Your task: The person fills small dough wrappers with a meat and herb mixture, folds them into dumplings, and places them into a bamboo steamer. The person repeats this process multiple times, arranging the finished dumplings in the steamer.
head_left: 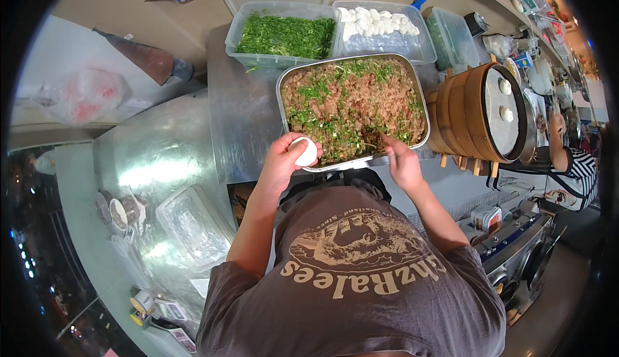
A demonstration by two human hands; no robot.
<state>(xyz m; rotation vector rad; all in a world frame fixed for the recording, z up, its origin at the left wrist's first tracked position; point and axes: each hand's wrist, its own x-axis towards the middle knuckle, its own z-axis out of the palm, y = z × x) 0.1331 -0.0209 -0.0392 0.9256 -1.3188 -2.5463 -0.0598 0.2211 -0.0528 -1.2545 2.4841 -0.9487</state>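
Note:
In my left hand (280, 160) sits a white round of dough (305, 153), held over the near left corner of a metal tray. My thumb presses on the round. The tray (279, 97) is full of minced meat filling (348, 101) mixed with chopped green onion. My right hand (404, 166) is at the tray's near right side, its fingertips down by a hollow in the filling. A thin edge shows near these fingers, but whether they grip a tool is too small to tell.
Behind the tray stand a tub of chopped greens (287, 35) and a plastic box (387, 50) with several white dough pieces (375, 21). To the right are stacked bamboo steamers (454, 110) holding two buns (506, 114). A co-worker in a striped sleeve (580, 176) stands farther right.

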